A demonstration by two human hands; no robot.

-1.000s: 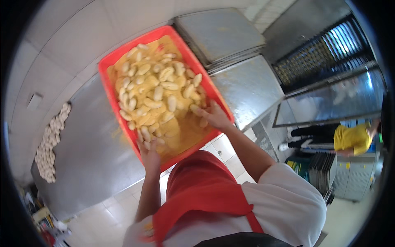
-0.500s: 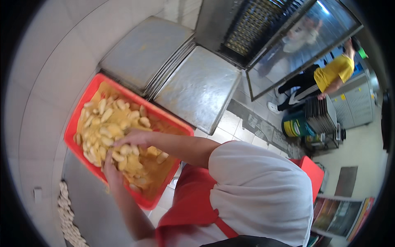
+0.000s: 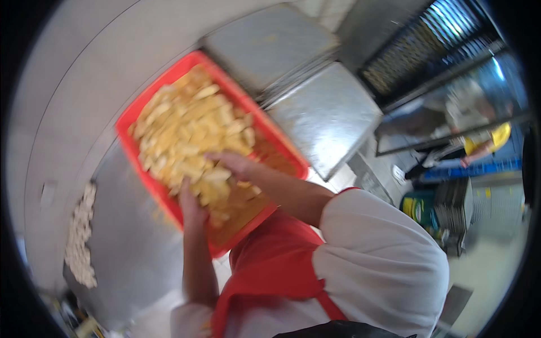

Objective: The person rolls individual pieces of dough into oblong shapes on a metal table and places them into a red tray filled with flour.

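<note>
A red plastic tub (image 3: 159,198) holds a heap of pale, elongated dough-like pieces (image 3: 186,132) dusted with yellow-brown powder. My right hand (image 3: 235,165) lies over the near right side of the heap, its fingers stretched out to the left among the pieces. At the tub's near left side, my left hand (image 3: 193,207) points its fingers up into the heap, thumb apart. Some fingertips blur into the coated pieces. Loose powder (image 3: 239,211) covers the tub's floor at its near right end.
Stacked metal trays (image 3: 327,112) stand against the tub's far right side. On the metal table (image 3: 129,242) lies a row of pale pieces (image 3: 81,236) near the wall. Beyond a glass door (image 3: 451,112), a person in a yellow top (image 3: 497,141) stands near more stacked trays (image 3: 453,208).
My view has shifted, so the tub now sits farther right and higher. The pieces in the heap have been stirred and lie differently. Both hands remain in the heap, slightly farther apart.
</note>
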